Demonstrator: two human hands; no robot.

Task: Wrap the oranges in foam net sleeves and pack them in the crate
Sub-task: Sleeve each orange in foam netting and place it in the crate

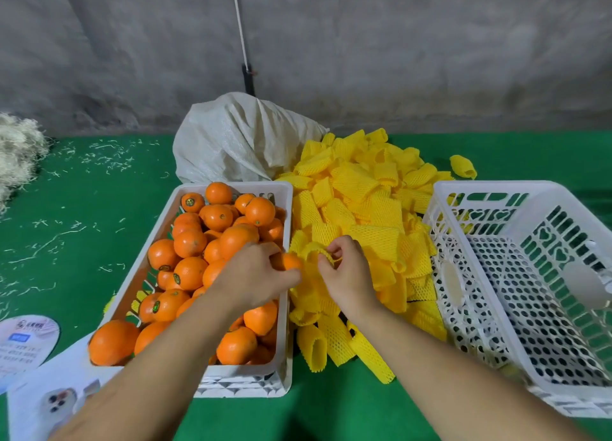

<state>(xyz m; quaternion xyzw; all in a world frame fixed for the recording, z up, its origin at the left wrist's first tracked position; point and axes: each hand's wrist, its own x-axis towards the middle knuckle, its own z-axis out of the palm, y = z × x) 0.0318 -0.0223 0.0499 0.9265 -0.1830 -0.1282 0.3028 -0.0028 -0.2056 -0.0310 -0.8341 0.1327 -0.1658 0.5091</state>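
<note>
My left hand (256, 276) grips an orange (291, 261) above the right rim of the white crate of oranges (284, 308). Right beside it, my right hand (346, 273) pinches the open end of a yellow foam net sleeve (314, 251), and the orange sits at that opening. A big heap of yellow foam sleeves (361, 202) lies between the two crates. On the right stands a white perforated crate (443, 228) with nothing visible inside it.
A white woven sack (238, 139) lies behind the sleeve heap against the grey wall. Pale shredded fibre (16, 155) sits at the far left on the green table cover (66, 208). Printed cards (26, 344) lie at the near left.
</note>
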